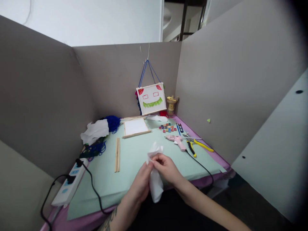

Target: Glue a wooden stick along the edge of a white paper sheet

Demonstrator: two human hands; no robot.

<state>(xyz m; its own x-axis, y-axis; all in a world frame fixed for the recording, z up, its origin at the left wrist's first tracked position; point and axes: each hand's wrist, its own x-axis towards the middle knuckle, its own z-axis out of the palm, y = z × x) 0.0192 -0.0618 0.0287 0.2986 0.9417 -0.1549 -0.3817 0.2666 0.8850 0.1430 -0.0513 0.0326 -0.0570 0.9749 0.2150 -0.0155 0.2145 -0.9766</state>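
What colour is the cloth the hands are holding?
White, plain with no pattern. The cloth shows best in the head view, pinched between the left hand and right hand.

head view, looking down, near table (125,160)

So the desk (125,189) has a pale green sheet over a purple cover, boxed in by plain grey-brown cardboard partition walls (48,96) left, behind and right of the grip. Above the back panel there's a bright white wall (96,19), with a dark metal frame (185,19) up right. Dark floor (240,199) sits lower right.
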